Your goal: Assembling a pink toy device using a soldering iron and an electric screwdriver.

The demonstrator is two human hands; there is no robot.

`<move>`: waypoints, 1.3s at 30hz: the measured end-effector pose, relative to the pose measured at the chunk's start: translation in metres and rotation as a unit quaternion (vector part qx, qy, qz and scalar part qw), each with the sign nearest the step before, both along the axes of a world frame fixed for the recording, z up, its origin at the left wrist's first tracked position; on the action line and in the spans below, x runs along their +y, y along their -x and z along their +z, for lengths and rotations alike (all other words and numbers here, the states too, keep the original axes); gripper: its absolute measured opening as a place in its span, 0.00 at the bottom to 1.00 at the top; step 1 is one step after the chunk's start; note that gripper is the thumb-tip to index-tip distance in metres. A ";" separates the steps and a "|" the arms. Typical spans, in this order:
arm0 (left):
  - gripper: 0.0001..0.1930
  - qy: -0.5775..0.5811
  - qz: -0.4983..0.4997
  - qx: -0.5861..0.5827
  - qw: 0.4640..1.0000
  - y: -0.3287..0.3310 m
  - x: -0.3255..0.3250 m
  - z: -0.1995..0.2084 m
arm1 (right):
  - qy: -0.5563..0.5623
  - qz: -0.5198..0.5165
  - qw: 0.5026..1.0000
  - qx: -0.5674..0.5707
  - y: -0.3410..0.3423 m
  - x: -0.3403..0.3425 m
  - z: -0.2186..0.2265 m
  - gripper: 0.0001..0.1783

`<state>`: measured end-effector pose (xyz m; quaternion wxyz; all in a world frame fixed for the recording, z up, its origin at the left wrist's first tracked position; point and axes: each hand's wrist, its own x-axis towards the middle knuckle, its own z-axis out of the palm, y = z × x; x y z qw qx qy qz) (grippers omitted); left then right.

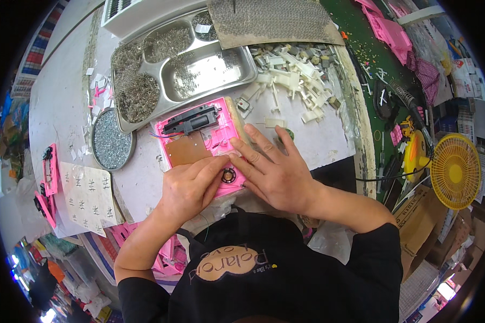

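Observation:
A pink plastic housing [227, 121] lies on the table in front of me, its inner side up. Inside it are a black mechanism [192, 123], a brown circuit board [186, 150] and a small round black-rimmed part [228, 175] with a brass-coloured centre. My left hand [191, 185] is closed over the near edge of the board, fingertips pressed together; what they pinch is hidden. Spread across the housing's right side is my right hand [277, 172], its fingertips touching the pink plastic, with nothing visible gripped.
Beyond the housing stands a metal compartment tray [248, 62] of small springs. A round dish [113, 140] of tiny metal pieces sits left. White plastic parts [291, 78] are heaped to the right. Pink assemblies [49, 172] and a marked sheet [89, 196] lie left; a yellow fan [455, 171] stands right.

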<state>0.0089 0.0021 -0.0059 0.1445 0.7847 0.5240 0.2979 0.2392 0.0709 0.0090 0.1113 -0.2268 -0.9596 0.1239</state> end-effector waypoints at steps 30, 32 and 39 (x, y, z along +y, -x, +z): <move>0.18 0.018 0.002 -0.091 0.996 0.003 -0.004 -0.008 | 0.144 0.031 0.985 0.086 0.015 0.049 -0.002 0.14; 0.19 -0.013 -0.009 -0.125 0.992 0.011 -0.004 -0.010 | 0.160 0.019 0.983 0.085 0.020 0.051 0.004 0.17; 0.19 -0.143 0.236 -0.075 0.958 0.104 -0.038 0.009 | 0.204 -0.089 0.966 0.128 -0.021 0.030 -0.002 0.22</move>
